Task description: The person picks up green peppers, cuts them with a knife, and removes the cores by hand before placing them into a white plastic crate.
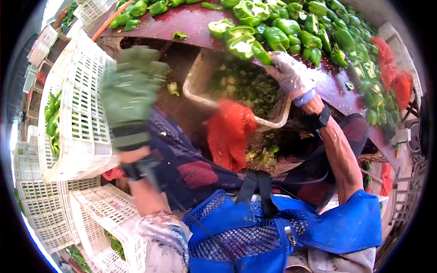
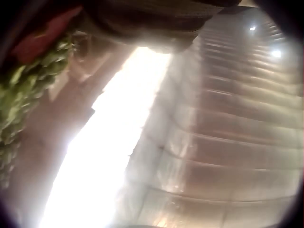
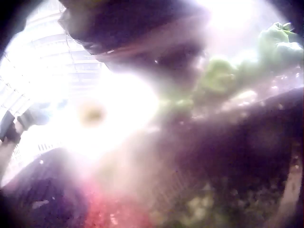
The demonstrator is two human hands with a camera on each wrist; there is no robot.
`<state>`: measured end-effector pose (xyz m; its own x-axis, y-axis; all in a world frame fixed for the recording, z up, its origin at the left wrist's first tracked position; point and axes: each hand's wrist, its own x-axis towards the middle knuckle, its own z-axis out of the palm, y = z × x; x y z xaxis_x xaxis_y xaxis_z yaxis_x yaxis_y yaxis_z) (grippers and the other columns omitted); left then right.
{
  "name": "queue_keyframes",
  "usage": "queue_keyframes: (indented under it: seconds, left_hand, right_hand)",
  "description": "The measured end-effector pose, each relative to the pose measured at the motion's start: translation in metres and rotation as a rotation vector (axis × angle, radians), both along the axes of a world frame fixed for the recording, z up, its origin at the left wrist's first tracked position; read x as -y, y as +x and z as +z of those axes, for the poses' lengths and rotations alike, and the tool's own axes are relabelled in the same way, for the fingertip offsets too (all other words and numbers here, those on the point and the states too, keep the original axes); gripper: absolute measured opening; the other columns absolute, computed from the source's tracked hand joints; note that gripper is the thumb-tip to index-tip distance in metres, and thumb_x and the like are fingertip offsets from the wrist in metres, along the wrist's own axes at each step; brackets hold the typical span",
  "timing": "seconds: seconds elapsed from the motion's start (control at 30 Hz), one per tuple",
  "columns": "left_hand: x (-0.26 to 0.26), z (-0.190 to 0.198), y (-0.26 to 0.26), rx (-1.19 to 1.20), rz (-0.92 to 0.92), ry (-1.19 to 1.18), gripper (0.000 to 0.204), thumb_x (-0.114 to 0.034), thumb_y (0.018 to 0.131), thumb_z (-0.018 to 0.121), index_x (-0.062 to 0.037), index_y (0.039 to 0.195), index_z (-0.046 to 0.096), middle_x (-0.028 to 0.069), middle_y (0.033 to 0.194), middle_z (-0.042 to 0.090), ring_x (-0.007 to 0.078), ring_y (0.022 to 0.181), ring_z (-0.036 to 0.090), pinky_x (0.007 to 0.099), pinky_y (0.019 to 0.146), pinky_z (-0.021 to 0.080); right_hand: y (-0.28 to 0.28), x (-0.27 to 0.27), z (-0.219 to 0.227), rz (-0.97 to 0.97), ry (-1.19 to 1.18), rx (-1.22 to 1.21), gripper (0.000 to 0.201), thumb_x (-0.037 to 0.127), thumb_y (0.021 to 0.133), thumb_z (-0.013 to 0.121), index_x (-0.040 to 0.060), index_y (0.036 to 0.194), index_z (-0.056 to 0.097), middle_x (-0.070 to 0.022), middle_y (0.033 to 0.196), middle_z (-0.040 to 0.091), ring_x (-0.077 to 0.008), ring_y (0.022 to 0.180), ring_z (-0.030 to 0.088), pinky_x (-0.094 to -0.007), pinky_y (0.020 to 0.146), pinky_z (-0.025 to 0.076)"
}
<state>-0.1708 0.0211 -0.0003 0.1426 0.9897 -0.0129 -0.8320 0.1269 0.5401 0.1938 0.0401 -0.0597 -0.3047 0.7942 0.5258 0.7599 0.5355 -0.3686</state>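
Observation:
My left hand (image 1: 132,86), in a green glove, is blurred beside the tall white crate (image 1: 84,104); its fingers look straight and nothing shows in them. Cut green peppers (image 1: 53,120) lie inside that crate. At the table's near edge my right hand (image 1: 293,75), in a pale glove, pinches a green pepper (image 1: 261,53) by its end. Cut pepper halves (image 1: 241,45) and whole peppers (image 1: 276,39) are heaped right beyond it. Below the right hand stands a tub (image 1: 193,91) of pepper scraps, with red mesh cloth (image 1: 230,132) over its near rim.
The dark red tabletop (image 1: 195,27) curves across the front, with a large pepper heap on its right. More white crates (image 1: 43,209) stand at the lower left. Red netting (image 1: 400,88) hangs at the far right. A loose pepper scrap (image 1: 173,88) lies left of the tub.

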Motion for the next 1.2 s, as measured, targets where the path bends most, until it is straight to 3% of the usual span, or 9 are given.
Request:
queue_keyframes:
  seconds: [0.1,0.17,0.27,0.43,0.53,0.77,0.87,0.97,1.2]
  left_hand:
    - [-0.001,-0.01,0.099,-0.169,-0.203,-0.236,0.057,-0.053,0.086,0.057,-0.0053,0.118,0.058,0.0135,0.118,0.06,0.0309,0.107,0.058,0.0537,0.093,0.047]
    - [0.001,-0.026,0.14,-0.06,-0.39,-0.278,0.06,-0.057,0.086,0.055,-0.006,0.118,0.06,0.0118,0.114,0.062,0.0297,0.103,0.06,0.052,0.092,0.048]
    - [-0.01,-0.059,0.151,-0.006,-0.413,-0.216,0.06,-0.056,0.09,0.05,-0.0048,0.119,0.06,0.0133,0.112,0.064,0.0281,0.1,0.063,0.0487,0.088,0.053]
    - [-0.005,-0.073,0.16,0.072,-0.39,-0.155,0.056,-0.05,0.095,0.045,-0.0007,0.12,0.059,0.0156,0.11,0.064,0.0266,0.099,0.064,0.0412,0.085,0.055]
    - [-0.004,-0.077,0.171,-0.017,-0.307,-0.111,0.055,-0.047,0.098,0.042,0.0015,0.119,0.058,0.0149,0.11,0.064,0.0232,0.1,0.063,0.0353,0.086,0.055]
    - [0.004,-0.08,0.179,-0.154,-0.35,0.019,0.051,-0.043,0.103,0.034,0.0019,0.119,0.053,0.0111,0.108,0.062,0.0185,0.1,0.062,0.0331,0.087,0.053]
    - [-0.001,-0.094,0.18,0.051,-0.412,-0.004,0.049,-0.041,0.104,0.032,0.0013,0.117,0.054,0.0111,0.108,0.062,0.0182,0.101,0.061,0.0321,0.088,0.052]
    - [-0.001,-0.096,0.183,-0.33,-0.243,0.067,0.048,-0.038,0.105,0.029,0.0015,0.119,0.051,0.012,0.111,0.061,0.019,0.101,0.061,0.0322,0.088,0.052]
    - [0.012,-0.077,0.183,-0.516,-0.205,0.187,0.054,-0.043,0.104,0.03,0.0033,0.122,0.052,0.0136,0.112,0.061,0.0186,0.1,0.062,0.032,0.088,0.052]
  right_hand:
    - [-0.041,0.028,0.044,0.111,-0.768,-0.954,0.03,0.013,0.083,0.068,0.0071,0.113,0.064,-0.0149,0.111,0.064,-0.0332,0.101,0.061,-0.0368,0.084,0.05]
    - [-0.04,0.034,0.034,0.186,-0.179,-0.095,0.031,0.015,0.086,0.064,0.0068,0.116,0.062,-0.0159,0.117,0.062,-0.0302,0.099,0.062,-0.0336,0.08,0.05]
    - [-0.049,0.038,0.018,0.214,-0.045,0.165,0.035,0.007,0.079,0.071,0.0053,0.112,0.063,-0.0146,0.115,0.061,-0.0304,0.095,0.063,-0.0343,0.078,0.052]
    - [-0.059,0.056,0.022,0.056,-0.68,-0.701,0.036,0.011,0.079,0.073,0.0011,0.113,0.063,-0.0128,0.103,0.068,-0.0207,0.091,0.066,-0.0321,0.08,0.054]
    - [-0.055,0.051,0.029,-0.007,-0.665,-0.538,0.039,0.017,0.079,0.075,0.0029,0.113,0.063,-0.003,0.096,0.066,-0.0125,0.084,0.061,-0.0284,0.076,0.052]
    - [-0.045,0.05,0.01,0.195,-0.292,-0.23,0.036,0.013,0.073,0.07,-0.0006,0.106,0.062,-0.0173,0.103,0.061,-0.0317,0.084,0.064,-0.0367,0.074,0.051]
    - [-0.05,0.052,0.019,0.137,-0.452,-0.192,0.034,0.017,0.076,0.071,-0.0049,0.102,0.064,-0.0223,0.104,0.064,-0.0335,0.093,0.064,-0.0387,0.08,0.051]
    - [-0.054,0.055,0.023,0.022,-0.652,-0.205,0.033,0.017,0.077,0.07,-0.0056,0.1,0.064,-0.0228,0.089,0.065,-0.035,0.083,0.065,-0.0406,0.075,0.051]
    - [-0.051,0.058,0.025,-0.003,-0.697,-0.202,0.033,0.023,0.081,0.069,-0.0048,0.098,0.063,-0.0221,0.078,0.065,-0.0343,0.075,0.065,-0.042,0.07,0.051]
